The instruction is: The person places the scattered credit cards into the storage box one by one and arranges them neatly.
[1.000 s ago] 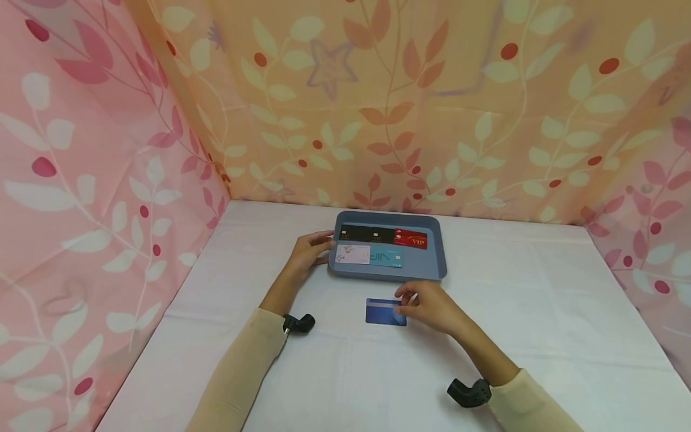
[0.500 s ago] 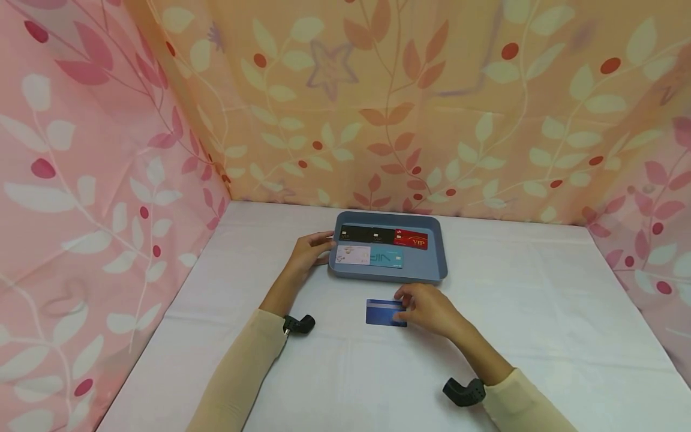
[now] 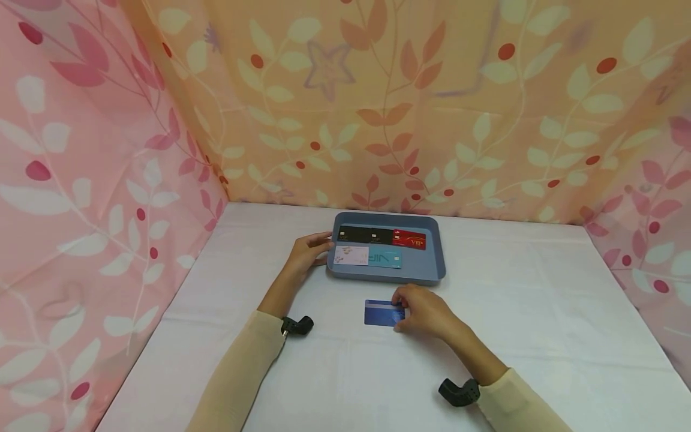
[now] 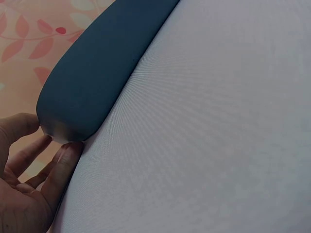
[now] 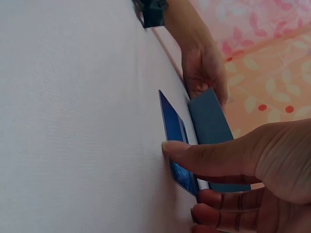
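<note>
A blue bank card (image 3: 382, 313) with a pale stripe lies on the white table in front of the tray. My right hand (image 3: 426, 311) pinches its right end, thumb at the near long edge and fingertips at the far one. From the right wrist view, the thumb (image 5: 182, 150) crosses the card (image 5: 171, 119). My left hand (image 3: 308, 255) touches the left end of the blue-grey tray (image 3: 421, 273), fingertips against its outer wall. In the left wrist view the fingers (image 4: 60, 170) meet the rounded tray corner (image 4: 87, 92).
Inside the tray lie two black cards (image 3: 355, 234), a red VIP card (image 3: 409, 239), a pale floral card (image 3: 351, 255) and a teal card (image 3: 385, 258). Patterned orange cloth (image 3: 324, 120) hangs behind the table, pink cloth (image 3: 108, 180) at its sides.
The right thumb has moved from the card's face to its near edge, and the hand has shifted slightly left. The card, the tray and the left hand stay in place.
</note>
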A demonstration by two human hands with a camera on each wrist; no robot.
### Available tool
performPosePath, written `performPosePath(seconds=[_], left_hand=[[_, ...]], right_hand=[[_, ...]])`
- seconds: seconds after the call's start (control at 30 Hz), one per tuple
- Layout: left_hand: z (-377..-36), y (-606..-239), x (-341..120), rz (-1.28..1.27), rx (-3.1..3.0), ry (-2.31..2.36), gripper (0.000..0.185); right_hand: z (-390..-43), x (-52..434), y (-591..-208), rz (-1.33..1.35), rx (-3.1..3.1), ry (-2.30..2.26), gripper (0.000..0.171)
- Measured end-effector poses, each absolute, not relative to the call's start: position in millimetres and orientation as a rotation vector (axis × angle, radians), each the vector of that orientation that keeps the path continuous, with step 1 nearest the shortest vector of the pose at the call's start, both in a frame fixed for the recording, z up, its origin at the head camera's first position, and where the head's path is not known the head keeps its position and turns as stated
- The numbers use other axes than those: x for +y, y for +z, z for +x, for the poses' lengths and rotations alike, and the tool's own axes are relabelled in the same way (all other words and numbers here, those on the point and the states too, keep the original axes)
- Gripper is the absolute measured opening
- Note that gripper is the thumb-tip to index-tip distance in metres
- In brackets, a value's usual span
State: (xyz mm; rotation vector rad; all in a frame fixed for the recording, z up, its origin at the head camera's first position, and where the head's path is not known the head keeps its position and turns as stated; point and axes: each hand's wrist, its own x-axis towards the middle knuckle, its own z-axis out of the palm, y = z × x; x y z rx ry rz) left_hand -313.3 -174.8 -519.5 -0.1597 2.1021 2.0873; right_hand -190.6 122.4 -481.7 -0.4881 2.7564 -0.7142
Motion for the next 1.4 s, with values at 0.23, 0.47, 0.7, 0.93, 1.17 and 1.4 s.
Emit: performPosePath(seconds=[0.23,0.47,0.7,0.93,1.17,1.4], left_hand=[[-312.7,-519.2,-175.1,-0.162,2.099,2.085,0.043],[-313.3,-520.6,-175.9,-0.156,2.097,2.089,0.043],[-313.5,-520.4,-176.1,-0.169,2.089,2.094,0.041],[-315.1,-521.2,-177.3,-0.163,2.080,2.079,0.043],[-314.2,-520.1,-176.2,-0.163,2.087,2.083,0.040],[-314.7,-520.5,-176.3,-0.168,2.092,2.080,0.039]], right_hand=[[-190.4,120.4,-485.1,-0.442,2.775,-0.718,0.051],[-190.1,120.9,-486.0,-0.468,2.793,-0.717,0.046],[-188.6,120.6,-485.0,-0.464,2.792,-0.742,0.053],[-188.1,120.1,-485.9,-0.474,2.793,-0.734,0.046],[-187.7,119.2,-486.0,-0.463,2.791,-0.728,0.048],[-188.7,120.1,-484.8,-0.448,2.768,-0.746,0.052]])
